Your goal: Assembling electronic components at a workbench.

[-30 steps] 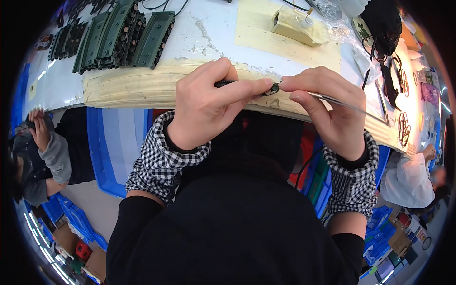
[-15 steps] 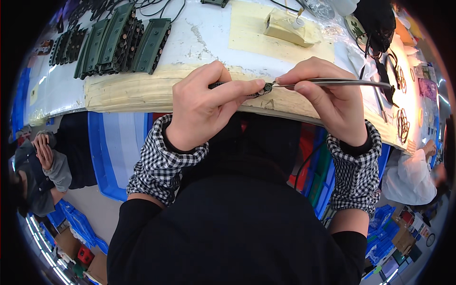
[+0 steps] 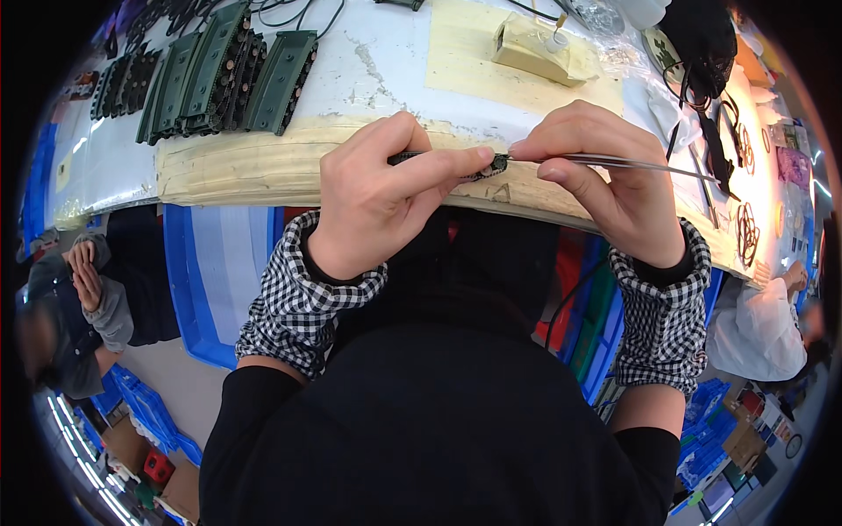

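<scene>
My left hand [image 3: 373,193] is closed around a narrow dark green part [image 3: 496,165] with a ribbed edge, held just above the table's front edge. Its index finger lies along the part, and most of the part is hidden in the fingers. From the right, a pair of thin metal tweezers [image 3: 649,163] points at the part's exposed end. My right hand [image 3: 618,175] pinches the tweezers between thumb and fingers. The tips are at or very close to the part; whether they grip anything is too small to tell.
Several long dark green parts [image 3: 281,83] with ribbed, studded edges stand in a row at the back left. A tape-covered block [image 3: 539,54] with a small white cup sits at the back. Black cables [image 3: 745,232] lie at the right. Blue crates [image 3: 189,289] are below the table.
The tweezers have tilted, their rear end dropping a little, and the right thumb has shifted slightly along them. My left hand has stayed almost still with the part.
</scene>
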The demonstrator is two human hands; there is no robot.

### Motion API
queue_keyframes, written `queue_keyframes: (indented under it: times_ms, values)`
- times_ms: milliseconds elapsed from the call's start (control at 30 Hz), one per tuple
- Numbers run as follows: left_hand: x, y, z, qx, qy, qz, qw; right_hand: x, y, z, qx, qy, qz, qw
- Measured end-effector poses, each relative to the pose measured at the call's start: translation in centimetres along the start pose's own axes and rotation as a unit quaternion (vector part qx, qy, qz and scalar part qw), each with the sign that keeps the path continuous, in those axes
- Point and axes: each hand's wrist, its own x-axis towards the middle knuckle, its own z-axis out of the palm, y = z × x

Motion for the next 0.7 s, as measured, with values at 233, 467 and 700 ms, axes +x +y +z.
queue_keyframes:
  times_ms: [233,467,700]
  values:
    - [0.2,0.1,-0.1,-0.003,-0.006,-0.007,1.000,0.8,0.1,-0.4,-0.004,-0.022,-0.026,0.999]
    - [0.1,0.3,0.2,0.013,0.012,-0.015,1.000,0.6,0.1,0.1,-0.047,0.002,-0.038,0.998]
    - [0.2,0.9,0.3,-0.022,0.085,-0.005,0.996,-2.4,-1.8,1.7,0.107,0.220,0.054,0.968]
